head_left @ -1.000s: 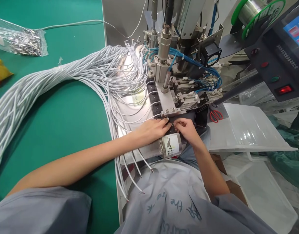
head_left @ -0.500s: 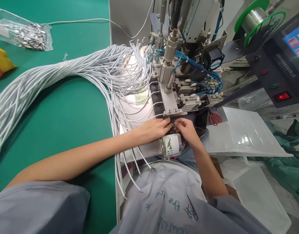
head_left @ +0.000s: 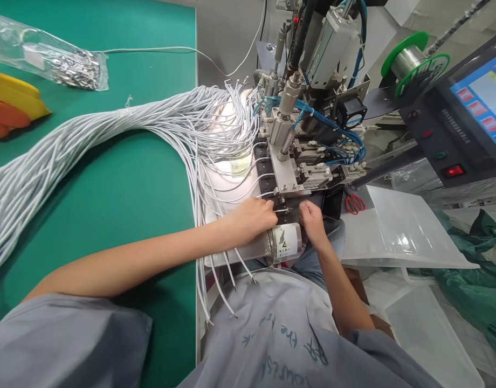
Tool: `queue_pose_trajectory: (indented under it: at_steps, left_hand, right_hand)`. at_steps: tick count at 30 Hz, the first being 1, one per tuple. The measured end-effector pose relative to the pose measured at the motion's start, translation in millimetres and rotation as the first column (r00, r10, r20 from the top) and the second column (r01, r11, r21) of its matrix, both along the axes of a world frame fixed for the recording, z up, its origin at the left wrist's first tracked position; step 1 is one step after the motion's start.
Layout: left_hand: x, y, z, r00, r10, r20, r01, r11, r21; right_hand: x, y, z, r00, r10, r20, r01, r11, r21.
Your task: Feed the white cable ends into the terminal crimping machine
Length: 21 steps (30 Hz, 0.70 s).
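In the head view, the left hand (head_left: 256, 218) of the person lies beside the front edge of the machine (head_left: 284, 172), and its grip is closed around one white cable (head_left: 281, 210), of which a short piece comes out from the curled fingers. This piece points to the right and ends in a small metal tip (head_left: 289, 209), which lies between the two hands, in front of the metal parts of the machine. The right hand (head_left: 311, 218) is near this tip but apart from it; its grip is clenched, with the fingers folded inward, and I cannot tell if some small thing is hidden inside. Just below the hands is a transparent packet (head_left: 286, 241) with a white label. Several single cables run into the black blocks (head_left: 266, 185) at the left side of the machine. A large bundle of cables (head_left: 110, 124) crosses the green counter (head_left: 146, 183), where also a clear bag (head_left: 76, 67) with many shiny metal pieces lies, near a yellow and orange object (head_left: 13, 102). To the right are red scissors (head_left: 355, 204), a control box (head_left: 432, 126) with a lit screen, and a green-rimmed spool (head_left: 408, 60) of silvery wire.
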State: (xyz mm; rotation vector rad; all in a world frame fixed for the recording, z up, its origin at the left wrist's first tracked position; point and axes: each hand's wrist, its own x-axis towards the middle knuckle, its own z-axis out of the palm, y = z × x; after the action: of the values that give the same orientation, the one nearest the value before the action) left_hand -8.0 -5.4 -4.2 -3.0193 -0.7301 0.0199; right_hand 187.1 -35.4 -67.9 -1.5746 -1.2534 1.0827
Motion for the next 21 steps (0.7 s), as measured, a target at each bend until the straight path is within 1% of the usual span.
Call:
queue_pose_trajectory:
  at_steps: [1, 3, 6, 8, 10, 12, 14, 16, 17, 18, 20, 21]
  left_hand:
    - [1.2, -1.4, 1.0, 1.000, 0.002, -0.009, -0.002, 1.000, 0.002]
    - [4.1, -5.0, 5.1, 0.999, 0.013, -0.048, -0.012, 1.000, 0.007]
    - [7.9, -10.9, 14.1, 0.993, 0.037, -0.113, -0.036, 0.999, 0.005]
    - [8.9, -13.8, 19.3, 0.991, 0.045, -0.126, -0.044, 0.999, 0.004]
    - [8.4, -14.9, 22.4, 0.992, 0.055, -0.116, -0.055, 0.998, 0.009]
    - [6.9, -14.1, 22.7, 0.994, 0.069, -0.088, -0.068, 0.998, 0.014]
    - [5.1, -12.2, 20.7, 0.995, 0.078, -0.055, -0.077, 0.997, 0.014]
    - [3.7, -10.5, 17.6, 0.996, 0.092, -0.022, -0.092, 0.996, 0.019]
    - [3.3, -9.9, 16.1, 0.995, 0.095, -0.012, -0.095, 0.995, 0.016]
    - [3.2, -9.5, 14.7, 0.995, 0.095, -0.010, -0.095, 0.995, 0.008]
    - [4.1, -8.7, 12.4, 0.997, 0.080, -0.022, -0.081, 0.997, -0.015]
    - [5.0, -8.0, 11.4, 0.996, 0.081, -0.033, -0.081, 0.996, -0.022]
  right_hand:
    - [-0.6, -0.7, -0.5, 0.999, 0.004, -0.042, -0.005, 1.000, -0.025]
    - [-4.0, -1.0, -1.4, 0.991, 0.055, -0.122, -0.062, 0.997, -0.055]
    - [-9.6, 1.6, -3.9, 0.979, 0.108, -0.175, -0.114, 0.993, -0.025]
    - [-10.2, 4.0, -6.4, 0.982, 0.102, -0.157, -0.101, 0.995, 0.013]
    - [-7.9, 4.4, -7.2, 0.996, 0.027, -0.090, -0.023, 0.999, 0.046]
    - [-5.8, -0.6, -3.2, 0.995, -0.096, -0.010, 0.097, 0.991, 0.097]
    - [-8.1, -13.2, 7.0, 0.977, -0.211, 0.032, 0.202, 0.962, 0.182]
    - [-17.1, -32.7, 21.7, 0.963, -0.264, 0.054, 0.240, 0.931, 0.276]
    - [-23.8, -43.9, 29.4, 0.963, -0.257, 0.084, 0.221, 0.926, 0.305]
    - [-31.4, -55.2, 36.4, 0.969, -0.211, 0.130, 0.165, 0.939, 0.301]
    - [-47.9, -75.7, 45.7, 0.970, -0.009, 0.242, -0.042, 0.977, 0.207]
    - [-56.1, -84.1, 47.3, 0.957, 0.093, 0.276, -0.135, 0.981, 0.137]
